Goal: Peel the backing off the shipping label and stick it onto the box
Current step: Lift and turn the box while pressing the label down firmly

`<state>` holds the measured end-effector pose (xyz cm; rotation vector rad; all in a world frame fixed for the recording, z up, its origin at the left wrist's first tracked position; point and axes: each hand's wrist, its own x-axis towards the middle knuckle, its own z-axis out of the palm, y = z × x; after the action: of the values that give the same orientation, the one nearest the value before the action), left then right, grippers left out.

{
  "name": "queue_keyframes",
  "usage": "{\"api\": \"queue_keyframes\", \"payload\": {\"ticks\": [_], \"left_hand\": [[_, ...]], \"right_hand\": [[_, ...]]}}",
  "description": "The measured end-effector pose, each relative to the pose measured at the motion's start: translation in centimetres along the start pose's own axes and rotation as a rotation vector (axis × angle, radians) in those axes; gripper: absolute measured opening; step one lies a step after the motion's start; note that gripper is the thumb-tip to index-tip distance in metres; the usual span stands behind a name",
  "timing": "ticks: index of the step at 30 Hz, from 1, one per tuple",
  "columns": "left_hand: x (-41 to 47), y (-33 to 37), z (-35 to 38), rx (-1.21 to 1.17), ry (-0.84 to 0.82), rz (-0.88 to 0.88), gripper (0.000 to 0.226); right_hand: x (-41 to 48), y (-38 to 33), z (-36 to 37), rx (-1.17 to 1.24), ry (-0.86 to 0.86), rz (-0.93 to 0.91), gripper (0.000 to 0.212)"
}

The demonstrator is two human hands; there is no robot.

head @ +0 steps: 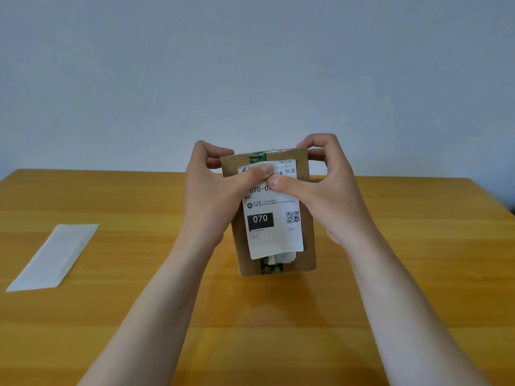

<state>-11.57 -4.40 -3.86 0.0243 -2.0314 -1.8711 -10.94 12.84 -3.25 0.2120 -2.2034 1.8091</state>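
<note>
A brown cardboard box (308, 246) with green tape stands tilted on its lower edge on the wooden table (418, 274), its broad face toward me. A white shipping label (274, 232) with "070" and a QR code lies on that face. My left hand (214, 196) grips the box's upper left edge, its thumb pressing the label's upper part. My right hand (326, 190) grips the upper right edge, fingers curled over the top, thumb pressing the label beside the left thumb. The white backing sheet (54, 257) lies flat on the table at the left.
A plain pale wall rises behind the table's far edge. A torn white scrap of an older label (281, 259) shows under the shipping label's bottom edge.
</note>
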Motion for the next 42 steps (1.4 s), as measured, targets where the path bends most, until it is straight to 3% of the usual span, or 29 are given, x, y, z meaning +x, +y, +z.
{"api": "queue_keyframes", "payload": {"ticks": [19, 29, 31, 35, 39, 42], "left_hand": [[0.0, 0.2, -0.1, 0.016, 0.005, 0.058, 0.045], [-0.6, -0.1, 0.4, 0.235, -0.270, 0.146, 0.092], [-0.5, -0.2, 0.3, 0.189, -0.207, 0.121, 0.092], [0.2, 0.0, -0.4, 0.103, -0.060, 0.068, 0.085], [0.6, 0.0, -0.9, 0.073, -0.059, 0.028, 0.078], [0.5, -0.2, -0.7, 0.086, -0.058, 0.015, 0.074]], "right_hand": [[0.2, 0.7, 1.0, 0.095, 0.103, 0.055, 0.040], [0.1, -0.1, 0.5, 0.162, 0.170, 0.095, 0.031], [-0.1, -0.3, 0.6, 0.184, 0.122, 0.078, 0.039], [-0.2, -0.3, 0.2, 0.087, -0.069, 0.039, 0.076], [-0.4, -0.5, -0.2, -0.014, -0.225, 0.023, 0.107], [-0.5, -0.5, -0.1, -0.041, -0.229, 0.019, 0.112]]}}
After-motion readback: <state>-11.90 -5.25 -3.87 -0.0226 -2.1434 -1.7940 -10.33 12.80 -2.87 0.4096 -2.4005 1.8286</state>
